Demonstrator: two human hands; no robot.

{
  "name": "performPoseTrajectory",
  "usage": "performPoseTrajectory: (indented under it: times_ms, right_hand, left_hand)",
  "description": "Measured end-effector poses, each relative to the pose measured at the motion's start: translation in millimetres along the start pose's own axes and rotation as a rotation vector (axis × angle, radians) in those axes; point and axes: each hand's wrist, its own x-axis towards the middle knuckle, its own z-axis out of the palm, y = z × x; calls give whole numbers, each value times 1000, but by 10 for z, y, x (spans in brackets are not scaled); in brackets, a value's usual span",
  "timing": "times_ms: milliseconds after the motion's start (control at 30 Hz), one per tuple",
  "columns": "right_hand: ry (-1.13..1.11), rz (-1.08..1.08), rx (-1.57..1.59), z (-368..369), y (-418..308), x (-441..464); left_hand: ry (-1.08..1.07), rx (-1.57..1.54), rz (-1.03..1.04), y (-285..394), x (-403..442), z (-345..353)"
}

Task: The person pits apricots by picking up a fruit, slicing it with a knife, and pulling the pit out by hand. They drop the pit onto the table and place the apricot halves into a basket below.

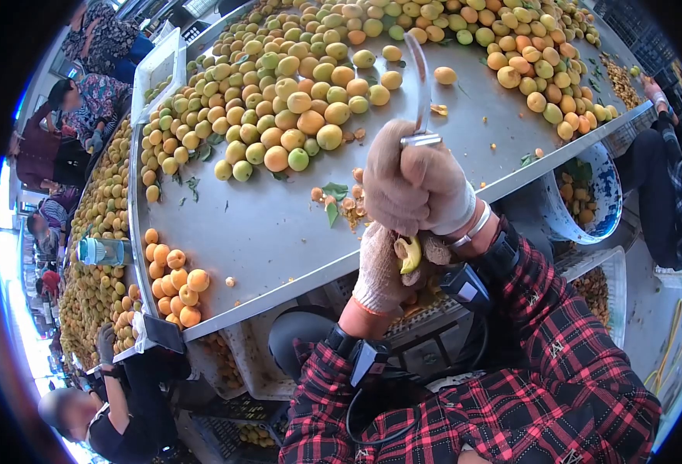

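My right hand [416, 179], in a worn knit glove, is closed around the handle of a curved knife [420, 85]. Its blade points up and away from me, over the metal table. Just below, my left hand [378, 271], gloved too, grips a cut apricot [409, 255] with its yellow-green flesh showing. The two hands touch or nearly touch, and part of the fruit is hidden by fingers. Beyond them on the table lie apricot pits and scraps [348, 205] with green leaves.
A large heap of apricots [294, 100] covers the table's far side. Orange apricots [178, 286] sit at the near left corner, beside a phone [163, 334]. A blue-and-white bucket [605, 193] stands at right, crates below. Co-workers [97, 417] are along the left; another person is at right.
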Motion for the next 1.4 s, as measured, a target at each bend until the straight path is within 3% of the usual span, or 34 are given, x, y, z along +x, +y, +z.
performPoseTrajectory:
  times_ms: [33, 67, 100, 133, 200, 233, 267, 333, 467, 567, 867, 933, 1167, 1267, 1333, 1400]
  right_hand:
    - [105, -54, 86, -29, 27, 0]
    - [208, -110, 173, -48, 39, 10]
    - [314, -167, 37, -64, 21, 21]
    - [314, -167, 37, -65, -10, 34]
    - [609, -257, -294, -66, -69, 62]
    - [572, -288, -343, -116, -114, 27]
    - [566, -285, -341, -156, -140, 13]
    - [529, -73, -876, -203, -177, 3]
    - [342, 320, -1500, -225, 62, -44]
    - [184, 207, -1712, -298, 242, -91]
    - [157, 37, -1849, -217, 338, -90]
    - [154, -8, -1886, -234, 370, -83]
    - [247, -66, -1844, -292, 515, -77]
    - [377, -86, -1581, -320, 489, -40]
    - [376, -51, -1516, -295, 413, -3]
    - [378, 160, -1305, -281, 338, 2]
  left_hand:
    - [2, -1, 0, -31, 10, 20]
    - [57, -439, -204, -88, 24, 46]
    - [110, -878, -408, -121, 45, 55]
    - [110, -878, -408, -62, 97, 27]
    - [273, -1072, -615, 95, 225, -81]
    - [239, -1198, -501, 27, 260, -129]
    - [246, -1197, -497, -5, 271, -138]
    - [457, -1065, -450, -22, 298, -148]
    - [545, -1074, -404, -79, 271, -241]
    - [579, -968, -429, -123, 255, -236]
    - [511, -840, -415, -51, 223, -363]
    - [529, -643, -461, 27, 217, -357]
    - [487, -389, -325, -159, 215, -366]
    - [596, -665, -426, -148, 257, -362]
    - [588, -634, -344, -139, 275, -360]
    - [695, -827, -403, -29, 320, -332]
